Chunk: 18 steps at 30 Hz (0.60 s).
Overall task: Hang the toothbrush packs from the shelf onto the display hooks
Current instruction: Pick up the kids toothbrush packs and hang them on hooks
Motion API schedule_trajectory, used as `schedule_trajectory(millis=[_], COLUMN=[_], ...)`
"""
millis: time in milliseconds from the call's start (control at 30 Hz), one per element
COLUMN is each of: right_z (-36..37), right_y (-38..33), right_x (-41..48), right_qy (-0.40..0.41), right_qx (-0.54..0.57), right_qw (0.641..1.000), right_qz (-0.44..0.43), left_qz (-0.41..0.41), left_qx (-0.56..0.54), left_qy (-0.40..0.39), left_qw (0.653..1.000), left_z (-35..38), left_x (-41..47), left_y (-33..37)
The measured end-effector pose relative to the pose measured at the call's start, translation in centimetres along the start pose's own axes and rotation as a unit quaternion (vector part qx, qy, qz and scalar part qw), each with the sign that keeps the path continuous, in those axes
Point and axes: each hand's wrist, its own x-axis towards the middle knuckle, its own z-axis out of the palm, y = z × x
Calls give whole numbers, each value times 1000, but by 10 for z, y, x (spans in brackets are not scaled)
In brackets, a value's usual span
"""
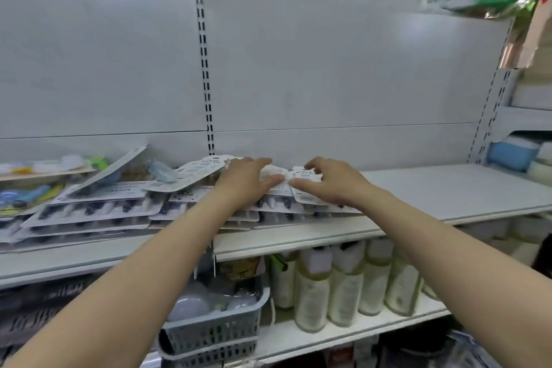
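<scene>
Several flat white toothbrush packs point(98, 212) lie stacked in loose piles on the white shelf point(448, 188). My left hand point(248, 179) rests palm down on the top packs near the middle, fingers spread. My right hand point(328, 181) sits just to its right, its fingers curled over one small white pack point(306, 176) at the edge of the pile. I cannot tell whether either hand has a firm grip. The grey back panel point(343, 69) above the shelf is bare. No display hooks are visible on it.
A slotted upright point(205, 69) divides the back panel. Below the shelf stand several pale bottles point(343, 281) and a grey basket point(215, 326) with goods. Coloured items point(27, 191) lie far left, blue and white boxes point(510, 154) far right.
</scene>
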Motion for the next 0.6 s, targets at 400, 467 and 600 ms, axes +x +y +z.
schedule_trajectory(millis=[400, 467, 600], right_z=[-3, -6, -8], right_y=[-5, -3, 5], right_x=[26, 28, 30], right_qy=[-99, -114, -128], right_qx=[-42, -34, -24], right_qw=[994, 993, 991], right_qz=[-7, -20, -41], left_qz=[-5, -6, 3], left_qx=[-42, -45, 6], left_qy=[3, -1, -18], left_qw=[999, 999, 1000], left_z=[-5, -6, -5], left_x=[-9, -9, -7], left_y=[-11, -8, 2])
